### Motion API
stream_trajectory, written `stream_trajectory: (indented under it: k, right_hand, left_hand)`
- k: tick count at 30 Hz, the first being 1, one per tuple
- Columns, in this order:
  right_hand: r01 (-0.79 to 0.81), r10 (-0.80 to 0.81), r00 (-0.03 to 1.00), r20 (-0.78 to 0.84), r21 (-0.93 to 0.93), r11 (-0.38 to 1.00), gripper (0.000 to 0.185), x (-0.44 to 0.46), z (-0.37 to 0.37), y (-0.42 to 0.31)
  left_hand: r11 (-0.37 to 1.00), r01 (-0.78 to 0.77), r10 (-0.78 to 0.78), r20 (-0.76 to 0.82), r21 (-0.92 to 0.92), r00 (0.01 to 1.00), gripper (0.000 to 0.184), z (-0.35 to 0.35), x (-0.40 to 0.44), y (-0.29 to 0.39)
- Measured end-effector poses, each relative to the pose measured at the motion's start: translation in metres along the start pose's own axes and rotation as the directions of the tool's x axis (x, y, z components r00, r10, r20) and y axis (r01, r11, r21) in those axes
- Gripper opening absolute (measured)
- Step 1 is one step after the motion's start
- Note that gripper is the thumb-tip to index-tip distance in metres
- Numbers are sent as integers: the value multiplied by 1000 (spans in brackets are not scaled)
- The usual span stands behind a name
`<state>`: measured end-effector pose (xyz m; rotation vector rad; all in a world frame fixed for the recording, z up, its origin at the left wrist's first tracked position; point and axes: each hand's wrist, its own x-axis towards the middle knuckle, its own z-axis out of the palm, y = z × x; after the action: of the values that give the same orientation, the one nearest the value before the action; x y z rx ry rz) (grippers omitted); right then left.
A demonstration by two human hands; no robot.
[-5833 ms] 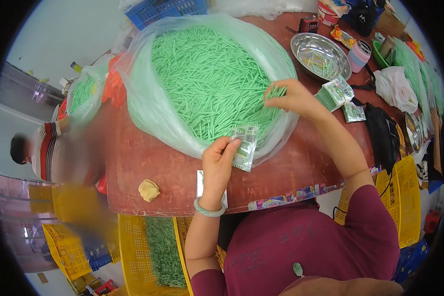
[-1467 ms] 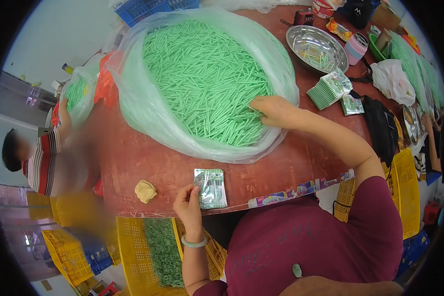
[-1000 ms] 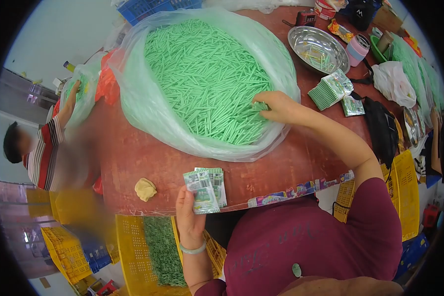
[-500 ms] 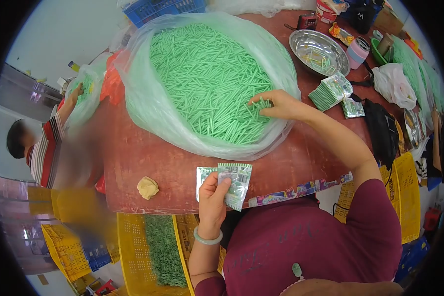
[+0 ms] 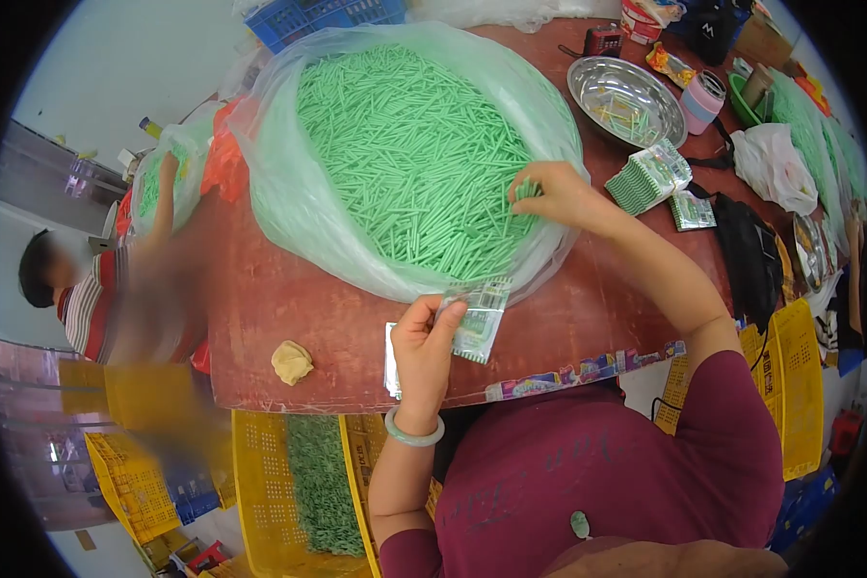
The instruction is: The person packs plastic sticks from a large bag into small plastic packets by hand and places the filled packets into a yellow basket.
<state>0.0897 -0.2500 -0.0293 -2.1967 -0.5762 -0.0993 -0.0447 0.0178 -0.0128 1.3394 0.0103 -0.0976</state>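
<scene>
My left hand [image 5: 428,352] pinches a small clear packet with green print [image 5: 482,326] by its side, close to the near rim of the big bag. Another packet [image 5: 391,364] lies on the table, mostly covered by that hand. My right hand [image 5: 566,199] is closed on a small bunch of short green sticks [image 5: 527,193], over the right side of the bag. The large translucent plastic bag [image 5: 279,217] stands wide open on the table, full of loose green sticks [image 5: 414,154].
On the red table [image 5: 289,318] lies a crumpled tan lump [image 5: 292,362]. At right are a metal bowl [image 5: 592,82], stacked packets [image 5: 648,176], a pink cup [image 5: 701,101] and a black bag [image 5: 747,260]. Yellow crates [image 5: 260,482] stand below. A person in stripes [image 5: 91,299] works at left.
My left hand has lifted the packet up and to the right, nearer the bag. My right hand has shifted slightly up and right, with sticks still in its fingers. The other person's arm has moved.
</scene>
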Motion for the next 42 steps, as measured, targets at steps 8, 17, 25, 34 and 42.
stream_trajectory:
  k: [8,17,25,34,42]
  right_hand:
    - [-246,228,966,121,700,671,15,9,-46,-71]
    - [-269,132,955,264,591,761,18,14,-29,-102]
    - [-234,24,929,369,536,811,20,19,-29,-103]
    - [-51,-60,980,189,532,845,37,14,-23,-113]
    - [236,-254,965,59,218,947,42,22,-24,-104]
  left_hand:
    - [967,-122,113,55,223,992,16,17,30,3]
    - [986,-127,123,46,106,991,19,19,35,-5]
    - [999,-23,26,127,-25,992,21,28,44,3]
    - [972,85,-39,207,-220,977,24,42,62,17]
    - [958,29,9,131,-286,991,20,33,64,20]
